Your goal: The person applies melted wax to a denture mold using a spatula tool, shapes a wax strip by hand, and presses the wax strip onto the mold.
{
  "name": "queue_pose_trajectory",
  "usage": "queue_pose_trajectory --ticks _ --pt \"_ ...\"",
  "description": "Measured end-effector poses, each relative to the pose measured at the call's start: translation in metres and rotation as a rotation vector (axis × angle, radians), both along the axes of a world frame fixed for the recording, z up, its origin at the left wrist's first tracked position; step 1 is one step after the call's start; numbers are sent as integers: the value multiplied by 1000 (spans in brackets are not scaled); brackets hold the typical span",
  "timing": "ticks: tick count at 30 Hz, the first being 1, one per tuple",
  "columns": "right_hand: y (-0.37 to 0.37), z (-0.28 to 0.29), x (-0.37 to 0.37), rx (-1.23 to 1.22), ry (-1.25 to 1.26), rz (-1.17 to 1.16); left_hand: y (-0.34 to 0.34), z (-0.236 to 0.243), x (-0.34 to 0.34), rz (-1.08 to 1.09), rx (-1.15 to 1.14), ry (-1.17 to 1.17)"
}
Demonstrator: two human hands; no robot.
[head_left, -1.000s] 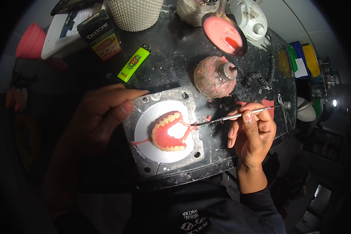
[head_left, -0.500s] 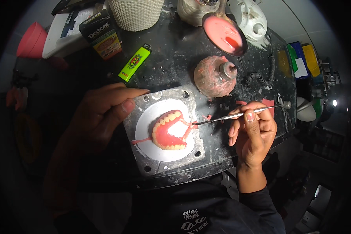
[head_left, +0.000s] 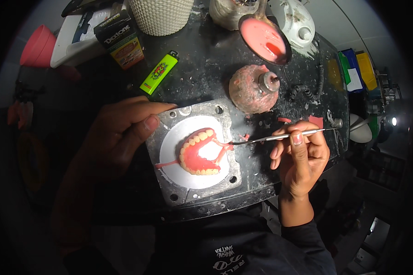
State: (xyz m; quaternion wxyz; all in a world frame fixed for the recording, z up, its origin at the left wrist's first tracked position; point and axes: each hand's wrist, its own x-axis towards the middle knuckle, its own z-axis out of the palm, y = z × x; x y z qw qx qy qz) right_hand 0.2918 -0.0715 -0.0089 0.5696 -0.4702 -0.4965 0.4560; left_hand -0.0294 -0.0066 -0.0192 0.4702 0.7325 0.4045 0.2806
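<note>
While the L hand (head_left: 124, 123) pinches the upper L corner of a sq. metal plate (head_left: 215, 190) betw. thumb & index, the R hand (head_left: 303, 156) holds a thin metal tool (head_left: 280, 136) pen-fashion, other fingers loosely curled. Plate lies by near edge of the desk (head_left: 202, 68), approx. mid-width; can't tell if held corner is lifted. Holes at plate corners, round white fill (head_left: 174, 137) in centre.

Pink dental piece (head_left: 195, 158) w/ curved row of cream teeth sits on the white fill, open end to R. Pink strand (head_left: 166, 164) runs from its L side to plate's L edge; pink branch (head_left: 223, 151) reaches plate's R edge. Tool tip is at outer end of that branch; contact unclear.

Beyond plate, twd desk's far edge: green lighter (head_left: 158, 73) lying slantwise; round pink-crusted pot w/ metal neck (head_left: 250, 89); pan of pink material (head_left: 261, 36). Dk box (head_left: 119, 39) & woven white pot (head_left: 161, 16) nr far L corner. Coiled cord (head_left: 303, 94) & pink sheet scrap (head_left: 315, 121) twd R edge.
</note>
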Motion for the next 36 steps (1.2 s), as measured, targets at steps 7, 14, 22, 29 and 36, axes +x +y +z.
queue_pose_trajectory --ticks 7,14,22,29,36 --pt "-1 -1 -1 13 24 -7 1 1 0 -3 0 20" --pt "5 -1 5 26 65 21 0 -2 -1 4 16 13" --pt "36 20 40 173 70 -188 -3 -6 -1 26 26 -27" --pt "42 17 42 169 51 -205 -2 -6 1 30 6 -20" --pt "45 11 42 141 67 -199 -2 -4 2 35 11 -26"
